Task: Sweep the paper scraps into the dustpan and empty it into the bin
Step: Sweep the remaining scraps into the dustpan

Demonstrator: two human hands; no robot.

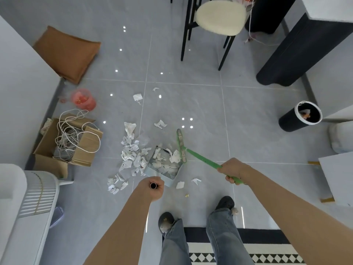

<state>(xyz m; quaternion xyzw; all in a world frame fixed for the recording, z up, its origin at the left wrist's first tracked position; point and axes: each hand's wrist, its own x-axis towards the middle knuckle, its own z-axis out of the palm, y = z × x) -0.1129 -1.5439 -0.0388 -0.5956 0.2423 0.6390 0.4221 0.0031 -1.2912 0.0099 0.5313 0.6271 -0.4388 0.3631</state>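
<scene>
A: Item one, left side: main heap of paper scraps [131, 155] on the floor tiles, lying against the dustpan's mouth.

B: Why there?

A: Likely gathered for one push. Item two: left hand [152, 187], fingers curled tight round the top of the dustpan handle [153, 185], seemingly bracing the pan upright.

B: The pan itself?

A: Item three: pale blue dustpan [162, 165], already part-filled with scraps. Item four: green broom [181, 148], head at the pan's right edge. Item five: right hand [232, 170], fist closed round the broom handle.

B: The bin?

A: Item six: black bin [299, 117], well apart, far right.
</scene>
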